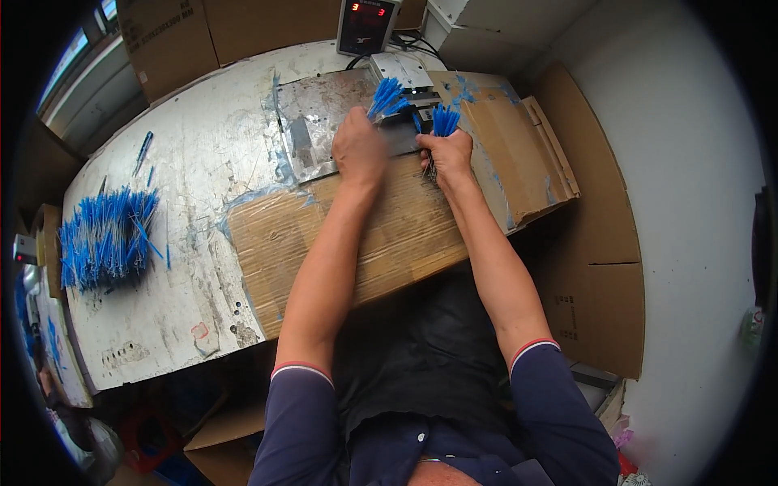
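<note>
One bunch of blue-sleeved wire leads (pixel 387 95) sticks up from the left hand (pixel 359 150), whose fingers are curled closed around its lower part. A second bunch (pixel 445 120) stands in the right hand (pixel 450 154), also closed, with thin bare ends hanging below the fingers. Between the two hands and just beyond them sits a small metal device (pixel 401 70) with dark parts at its front. A worn metal plate (pixel 312 109) lies beside the left hand, and a taped cardboard sheet (pixel 279 235) spreads below both hands, under the forearms. Near the right hand, on its right, is a flat cardboard box (pixel 515 150). Farther beyond the left hand stands a dark display (pixel 367 31) with red digits. Well to the left of the left hand, a pen (pixel 143 152) and a large pile of similar blue-sleeved leads (pixel 109 239) lie on the scuffed white bench (pixel 203 170).
</note>
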A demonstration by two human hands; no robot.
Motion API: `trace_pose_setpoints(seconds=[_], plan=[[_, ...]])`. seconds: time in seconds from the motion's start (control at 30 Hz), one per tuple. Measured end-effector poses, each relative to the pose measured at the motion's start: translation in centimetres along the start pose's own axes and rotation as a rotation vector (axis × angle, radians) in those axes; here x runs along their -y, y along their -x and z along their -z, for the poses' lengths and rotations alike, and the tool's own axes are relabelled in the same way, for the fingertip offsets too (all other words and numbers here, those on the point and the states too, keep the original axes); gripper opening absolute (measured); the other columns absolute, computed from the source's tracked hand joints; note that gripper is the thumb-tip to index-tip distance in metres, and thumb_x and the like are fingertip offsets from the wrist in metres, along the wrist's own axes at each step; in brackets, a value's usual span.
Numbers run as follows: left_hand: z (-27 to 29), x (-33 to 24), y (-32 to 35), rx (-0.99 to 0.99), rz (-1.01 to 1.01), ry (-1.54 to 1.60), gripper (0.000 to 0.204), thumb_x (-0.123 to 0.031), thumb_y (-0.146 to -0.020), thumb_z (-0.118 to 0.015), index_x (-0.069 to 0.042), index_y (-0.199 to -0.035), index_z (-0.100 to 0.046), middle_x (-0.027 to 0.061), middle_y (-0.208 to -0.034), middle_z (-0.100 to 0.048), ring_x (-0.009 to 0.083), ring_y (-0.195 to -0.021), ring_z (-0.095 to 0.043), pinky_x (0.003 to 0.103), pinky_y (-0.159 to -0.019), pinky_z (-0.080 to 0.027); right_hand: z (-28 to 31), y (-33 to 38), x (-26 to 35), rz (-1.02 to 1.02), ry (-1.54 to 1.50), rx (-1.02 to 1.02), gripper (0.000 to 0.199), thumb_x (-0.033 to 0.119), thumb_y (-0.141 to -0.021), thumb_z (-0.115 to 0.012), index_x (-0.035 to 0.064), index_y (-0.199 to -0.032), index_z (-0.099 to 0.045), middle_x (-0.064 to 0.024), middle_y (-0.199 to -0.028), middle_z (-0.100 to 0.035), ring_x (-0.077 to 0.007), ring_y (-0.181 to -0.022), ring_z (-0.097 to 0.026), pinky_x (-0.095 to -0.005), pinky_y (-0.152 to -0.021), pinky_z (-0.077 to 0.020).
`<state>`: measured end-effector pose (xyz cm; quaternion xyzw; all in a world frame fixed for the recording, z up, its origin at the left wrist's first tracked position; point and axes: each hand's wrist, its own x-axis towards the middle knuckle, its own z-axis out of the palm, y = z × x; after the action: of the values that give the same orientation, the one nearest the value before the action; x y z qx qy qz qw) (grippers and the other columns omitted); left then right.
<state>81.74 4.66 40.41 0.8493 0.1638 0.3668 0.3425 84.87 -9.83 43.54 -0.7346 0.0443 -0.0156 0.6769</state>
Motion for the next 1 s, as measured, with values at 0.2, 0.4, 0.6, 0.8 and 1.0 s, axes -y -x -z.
trace_pose_setpoints(seconds=[0.2,0.4,0.6,0.8,1.0], plan=[[-0.2,0.3,-0.2,-0.079,-0.08,0.037,0.013,-0.008,-0.089,-0.063,-0.004,-0.101,-0.061,0.0172,-0.091,-0.067,0.0395,-0.09,-0.065,0.05,-0.078,-0.048,-0.4,-0.1,-0.2,-0.016,0.008,-0.005,0.016,-0.005,-0.072,-0.077,0.0016,-0.072,-0.062,-0.0071,-0.063,-0.063,-0.0161,-0.046,-0.06,-0.0288,-0.038,-0.0465],[0.3,-0.1,0.1,-0.027,-0.123,0.048,0.014,-0.007,-0.089,-0.063,-0.005,-0.103,-0.062,0.0169,-0.092,-0.067,0.0382,-0.092,-0.064,0.049,-0.079,-0.048,-0.3,0.7,0.2,-0.035,-0.089,-0.011,0.014,-0.001,-0.08,-0.077,0.0001,-0.083,-0.063,-0.0078,-0.072,-0.066,-0.0165,-0.053,-0.064,-0.0297,-0.04,-0.0516],[0.5,-0.3,0.3,0.088,-0.134,0.031,0.014,-0.008,-0.089,-0.063,-0.006,-0.103,-0.063,0.0175,-0.088,-0.068,0.0371,-0.089,-0.066,0.049,-0.078,-0.05,1.6,0.7,-0.3,-0.097,-0.347,0.169,0.012,0.005,-0.085,-0.073,-0.0009,-0.094,-0.067,-0.009,-0.079,-0.069,-0.0185,-0.064,-0.068,-0.0316,-0.052,-0.0596],[0.2,-0.1,0.1,0.116,-0.14,0.008,0.012,-0.008,-0.089,-0.062,-0.005,-0.101,-0.063,0.0174,-0.089,-0.068,0.0369,-0.088,-0.067,0.049,-0.078,-0.051,2.0,0.8,-0.4,-0.124,-0.396,0.118,0.02,0.001,-0.087,-0.074,-0.0038,-0.104,-0.067,-0.0104,-0.084,-0.07,-0.0211,-0.068,-0.07,-0.0328,-0.059,-0.0629],[0.3,-0.3,0.3,0.113,-0.195,0.023,0.008,-0.006,-0.088,-0.056,-0.005,-0.092,-0.062,0.0158,-0.087,-0.067,0.0359,-0.086,-0.065,0.048,-0.078,-0.05,1.5,1.1,-0.4,-0.117,-0.334,0.096,0.015,-0.003,-0.085,-0.076,-0.0013,-0.095,-0.064,-0.01,-0.082,-0.069,-0.0197,-0.065,-0.069,-0.0308,-0.055,-0.0629]])
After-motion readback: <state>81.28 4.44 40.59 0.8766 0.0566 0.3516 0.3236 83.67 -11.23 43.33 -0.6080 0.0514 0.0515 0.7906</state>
